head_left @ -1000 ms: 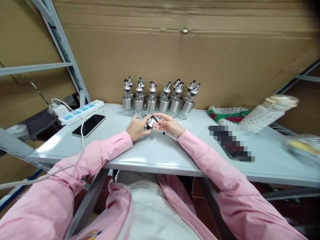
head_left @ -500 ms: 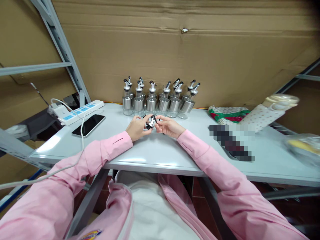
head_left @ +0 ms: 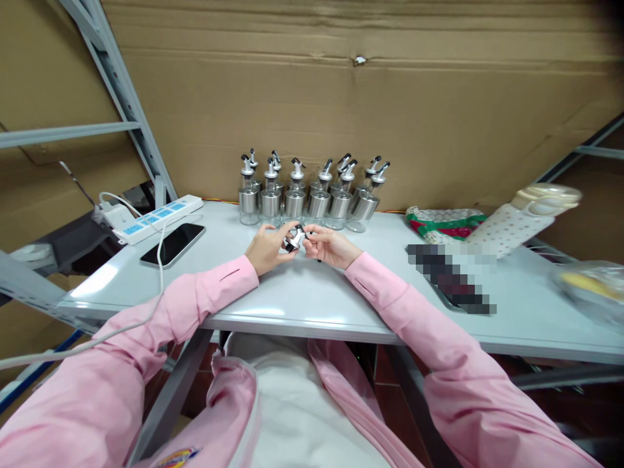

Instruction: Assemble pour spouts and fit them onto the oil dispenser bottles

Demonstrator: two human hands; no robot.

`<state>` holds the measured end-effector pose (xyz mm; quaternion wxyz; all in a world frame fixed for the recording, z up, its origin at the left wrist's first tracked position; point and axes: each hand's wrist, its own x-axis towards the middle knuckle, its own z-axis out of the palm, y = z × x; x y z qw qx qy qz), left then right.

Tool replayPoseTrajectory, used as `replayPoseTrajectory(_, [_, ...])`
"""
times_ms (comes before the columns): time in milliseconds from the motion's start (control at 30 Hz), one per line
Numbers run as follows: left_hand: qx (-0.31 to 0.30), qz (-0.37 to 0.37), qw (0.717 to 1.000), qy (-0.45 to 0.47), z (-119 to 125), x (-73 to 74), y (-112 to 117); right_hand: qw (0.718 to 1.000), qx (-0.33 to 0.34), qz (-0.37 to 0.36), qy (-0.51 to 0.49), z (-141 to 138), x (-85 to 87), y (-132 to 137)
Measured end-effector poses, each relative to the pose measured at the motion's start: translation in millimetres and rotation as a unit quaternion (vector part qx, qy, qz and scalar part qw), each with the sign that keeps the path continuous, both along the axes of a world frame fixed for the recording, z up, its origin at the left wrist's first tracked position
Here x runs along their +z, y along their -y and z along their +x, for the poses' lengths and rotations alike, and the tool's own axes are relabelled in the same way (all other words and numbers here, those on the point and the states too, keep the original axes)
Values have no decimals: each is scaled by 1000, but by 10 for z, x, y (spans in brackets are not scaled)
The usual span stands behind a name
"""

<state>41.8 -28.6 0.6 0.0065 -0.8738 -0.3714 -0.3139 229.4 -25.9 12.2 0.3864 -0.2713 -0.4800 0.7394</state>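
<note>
Between thumb and fingers, my left hand [head_left: 263,251] is closed on a small silver-and-black bottle pourer [head_left: 294,242], held low over the table. My right hand [head_left: 332,247] pinches the black flap at the tip of that same pourer, from the right side. Part of the pourer is covered by the fingers. Just behind both hands stand several glass oil bottles [head_left: 295,203] with steel sleeves, each upright and topped with a similar silver spout and black flap.
Left on the grey table [head_left: 292,299] are a phone [head_left: 174,245] and a power strip [head_left: 160,218]; a white cable [head_left: 160,273] crosses my left sleeve. To the right lie a patterned cloth [head_left: 443,223], a dotted white bottle [head_left: 517,221] and a plastic-wrapped item [head_left: 595,286]. Cardboard [head_left: 341,117] stands behind.
The black flap on the pourer has tilted slightly under my right fingers. Both hands stay in nearly the same place, and the bottles have not moved.
</note>
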Motion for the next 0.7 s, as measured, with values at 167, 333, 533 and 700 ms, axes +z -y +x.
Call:
replayPoseTrajectory(167, [0, 6, 1000, 0, -2, -3, -5, 1000, 14, -5, -19, -2, -7, 1])
replayPoseTrajectory(333, [4, 13, 1000, -4, -7, -13, -23, 1000, 23, -5, -20, -1, -7, 5])
replayPoseTrajectory(533, [-2, 15, 1000, -6, -14, -22, -17, 999, 27, -5, -30, -3, 4, 16])
replayPoseTrajectory(700, [0, 24, 1000, -8, -4, 2, -1, 999, 22, 5, -37, -6, 7, 17])
